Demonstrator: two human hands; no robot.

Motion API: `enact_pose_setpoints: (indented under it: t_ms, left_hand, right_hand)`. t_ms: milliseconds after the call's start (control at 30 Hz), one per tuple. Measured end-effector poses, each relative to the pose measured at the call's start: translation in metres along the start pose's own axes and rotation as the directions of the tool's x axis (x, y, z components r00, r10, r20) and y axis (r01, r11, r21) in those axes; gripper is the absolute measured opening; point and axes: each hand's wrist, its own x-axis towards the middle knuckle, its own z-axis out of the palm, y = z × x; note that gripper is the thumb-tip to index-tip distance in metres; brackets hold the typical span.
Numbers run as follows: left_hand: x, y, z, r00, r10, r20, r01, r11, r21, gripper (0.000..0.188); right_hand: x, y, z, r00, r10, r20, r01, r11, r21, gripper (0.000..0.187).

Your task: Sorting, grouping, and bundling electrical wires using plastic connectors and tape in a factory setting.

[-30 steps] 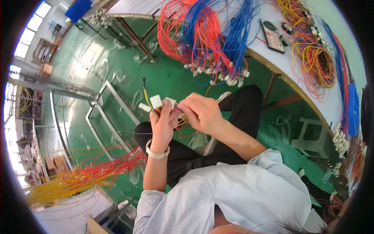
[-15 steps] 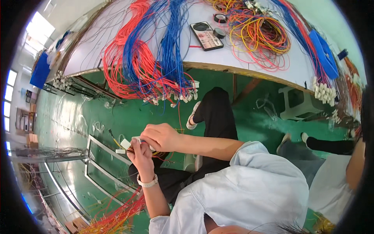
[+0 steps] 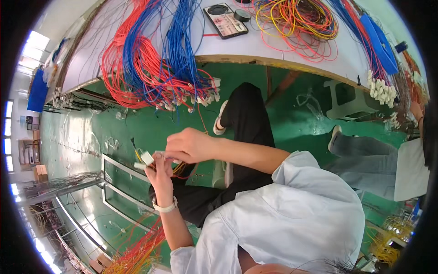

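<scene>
Both hands have stayed closed on the connector while the view swung toward the bench.

The left hand (image 3: 160,172) pinches the small white plastic connector (image 3: 147,158) with its yellow and orange wires; the right hand (image 3: 188,145) is curled at its back, seemingly pressing a wire in, though the fingertips are hidden. The red and blue wire bundles (image 3: 155,59) now hang closer above, over the white workbench (image 3: 273,45).

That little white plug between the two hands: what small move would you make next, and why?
Probably press the wire end home into the white connector. The left hand grips it by its thin wires, and the right hand pinches right beside it, so both seem lined up for seating.
</scene>
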Motion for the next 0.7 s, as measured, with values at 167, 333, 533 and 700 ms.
enact_pose_setpoints:
  t_ms: [167,333,533,700]
  left_hand:
    - [0.008,0.014,0.015,0.966,-0.252,0.059,0.252,0.863,-0.438,0.021]
    - [0.007,0.025,0.029,0.923,-0.289,0.255,0.384,0.737,-0.556,0.021]
    - [-0.006,0.023,-0.016,0.958,-0.067,0.278,0.011,0.980,0.198,0.004]
    - [-0.021,0.050,-0.006,0.913,0.082,0.400,-0.298,0.803,0.516,0.010]
  right_hand:
    - [0.009,-0.009,-0.019,0.992,0.115,-0.056,-0.110,0.990,0.087,0.010]
    - [0.013,-0.026,-0.029,0.880,0.475,0.027,-0.457,0.829,0.323,0.012]
    - [0.013,-0.033,-0.037,0.900,0.304,0.313,-0.322,0.947,0.005,0.021]
    - [0.026,-0.047,-0.048,0.786,0.372,0.494,-0.358,0.925,-0.128,0.024]
